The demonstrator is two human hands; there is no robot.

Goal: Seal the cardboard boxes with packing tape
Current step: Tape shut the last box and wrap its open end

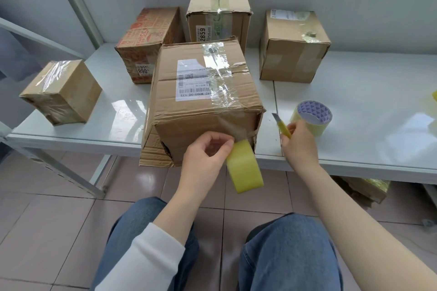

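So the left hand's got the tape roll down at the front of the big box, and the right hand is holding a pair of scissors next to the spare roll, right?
Not quite. The head view shows the right hand holding a yellow utility knife, not scissors. The rest stands: the left hand has the tape roll at the front of the big box, beside the spare roll.

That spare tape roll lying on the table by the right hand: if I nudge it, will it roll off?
The spare tape roll seems to lie on its flat side, so it would probably slide, not roll. Its hollow core suggests it is light. The glossy table may let it skid.

"2859" on rear box label (201,33)
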